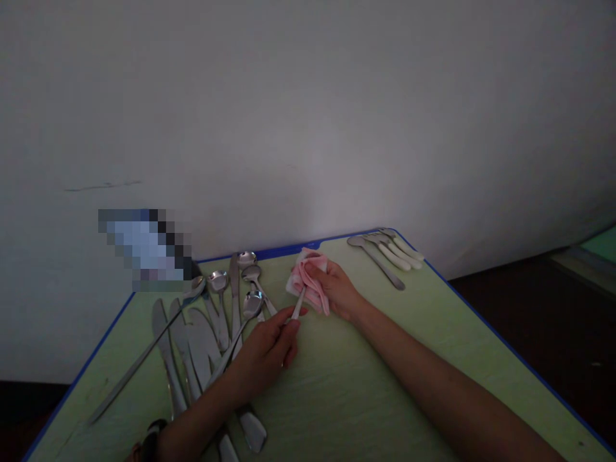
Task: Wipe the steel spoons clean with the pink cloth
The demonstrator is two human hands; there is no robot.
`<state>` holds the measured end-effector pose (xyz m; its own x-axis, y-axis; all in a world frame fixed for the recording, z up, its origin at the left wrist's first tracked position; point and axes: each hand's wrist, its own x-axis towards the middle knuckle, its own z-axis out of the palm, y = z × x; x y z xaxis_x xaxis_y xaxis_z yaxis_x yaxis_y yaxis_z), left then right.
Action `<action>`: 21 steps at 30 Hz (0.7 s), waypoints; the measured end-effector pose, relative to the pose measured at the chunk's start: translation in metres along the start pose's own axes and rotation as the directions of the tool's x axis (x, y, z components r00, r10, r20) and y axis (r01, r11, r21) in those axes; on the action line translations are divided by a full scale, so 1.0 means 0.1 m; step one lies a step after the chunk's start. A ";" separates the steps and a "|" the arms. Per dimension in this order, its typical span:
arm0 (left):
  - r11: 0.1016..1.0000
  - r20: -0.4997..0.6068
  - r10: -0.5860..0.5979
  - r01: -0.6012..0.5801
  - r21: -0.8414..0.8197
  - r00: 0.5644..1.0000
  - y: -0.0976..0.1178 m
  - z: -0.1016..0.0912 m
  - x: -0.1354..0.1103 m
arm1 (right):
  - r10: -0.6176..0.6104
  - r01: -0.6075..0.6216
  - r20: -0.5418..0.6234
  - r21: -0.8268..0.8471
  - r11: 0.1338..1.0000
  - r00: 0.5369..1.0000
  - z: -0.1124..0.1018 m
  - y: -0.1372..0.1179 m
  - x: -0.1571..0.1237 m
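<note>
My left hand (pixel 269 346) pinches the handle end of a metal utensil (pixel 298 305) over a pale green table (pixel 366 398). The utensil's far end is buried in a pink cloth (pixel 307 274), so I cannot tell what kind it is. My right hand (pixel 337 289) is closed around that cloth, wrapping it about the utensil. Both hands sit near the middle of the table's far half, just right of a heap of cutlery.
Several spoons and knives (pixel 216 321) lie piled at the left. A few white-handled forks and a spoon (pixel 389 251) rest at the far right corner. A blue rim (pixel 269 252) edges the table against a white wall. Dark floor lies to the right.
</note>
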<state>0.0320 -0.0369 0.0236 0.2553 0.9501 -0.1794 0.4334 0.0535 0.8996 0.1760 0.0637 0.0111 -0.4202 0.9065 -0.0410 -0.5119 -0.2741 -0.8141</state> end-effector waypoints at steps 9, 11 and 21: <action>0.990 0.172 0.119 -0.104 -0.093 0.978 0.03 -0.09 -0.08 | -0.017 0.059 -0.228 0.177 0.982 0.974 -0.04 -0.03 0.10; 0.988 0.178 0.146 -0.133 -0.082 0.973 0.03 -0.10 -0.08 | -0.009 0.052 -0.222 0.192 0.980 0.975 -0.03 -0.04 0.09; 0.992 0.192 0.124 -0.126 -0.001 0.974 0.06 -0.06 -0.09 | 0.014 0.034 -0.239 0.195 0.980 0.971 -0.02 -0.05 0.08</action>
<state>0.0268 -0.0431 0.0334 0.4680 0.8726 -0.1399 0.3968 -0.0661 0.9155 0.1768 0.0731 0.0139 -0.2362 0.9531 -0.1890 -0.6623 -0.3002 -0.6864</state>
